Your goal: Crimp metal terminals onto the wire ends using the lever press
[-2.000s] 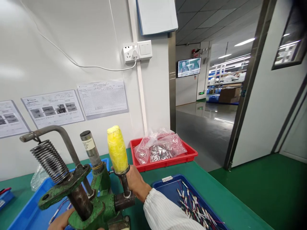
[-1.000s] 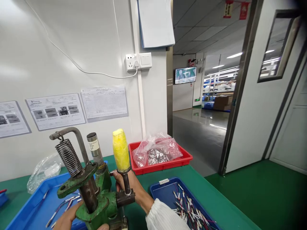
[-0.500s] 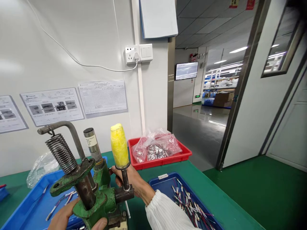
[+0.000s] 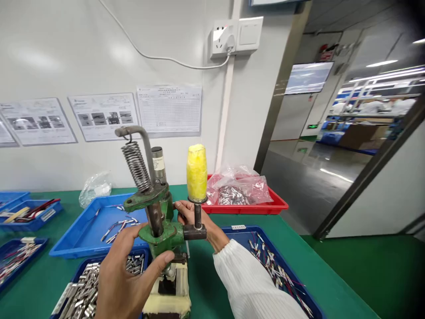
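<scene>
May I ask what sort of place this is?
Probably a factory assembly workshop, judging by the green metal machine, blue trays of wires and small metal parts, and posted sheets with photos.

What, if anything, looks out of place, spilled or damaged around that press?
I see no spill. A crumpled clear plastic bag sits loose on the green tabletop near the bright-blue plastic tray, so it may be stray. The green-painted metal press looks worn, its paint patchy and dark-spotted.

Press (image 4: 171,232) (on table (image 4: 207,283)) between trays (image 4: 78,237)
</scene>
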Motion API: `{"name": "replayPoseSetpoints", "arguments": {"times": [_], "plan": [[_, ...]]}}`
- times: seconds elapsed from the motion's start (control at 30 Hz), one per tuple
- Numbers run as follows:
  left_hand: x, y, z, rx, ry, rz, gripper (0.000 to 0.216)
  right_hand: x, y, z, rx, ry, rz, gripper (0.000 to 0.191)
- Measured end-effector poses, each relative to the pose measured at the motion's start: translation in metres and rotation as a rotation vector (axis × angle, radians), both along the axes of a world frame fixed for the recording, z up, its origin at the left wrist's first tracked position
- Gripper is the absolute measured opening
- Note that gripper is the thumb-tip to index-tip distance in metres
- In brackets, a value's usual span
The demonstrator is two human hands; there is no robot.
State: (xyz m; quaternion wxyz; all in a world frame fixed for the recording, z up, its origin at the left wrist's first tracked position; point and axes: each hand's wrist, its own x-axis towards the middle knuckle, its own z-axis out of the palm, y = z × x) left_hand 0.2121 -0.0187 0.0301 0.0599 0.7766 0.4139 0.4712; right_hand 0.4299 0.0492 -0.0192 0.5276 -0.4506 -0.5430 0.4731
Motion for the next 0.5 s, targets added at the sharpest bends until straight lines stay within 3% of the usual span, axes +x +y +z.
{"name": "replayPoseSetpoints", "arguments": {"times": [0.23,0.5], "plan": [[-0.027,0.005,-0.009,-0.030,-0.042,-0.071,0.047,0.001,0.007,-0.007,0.117,-0.178,-0.087,0.059],[-0.067,-0.008,-0.051,-0.170,-0.116,0.030,0.031,0.005,0.002,-0.007,0.215,-0.406,-0.190,0.046]]}}
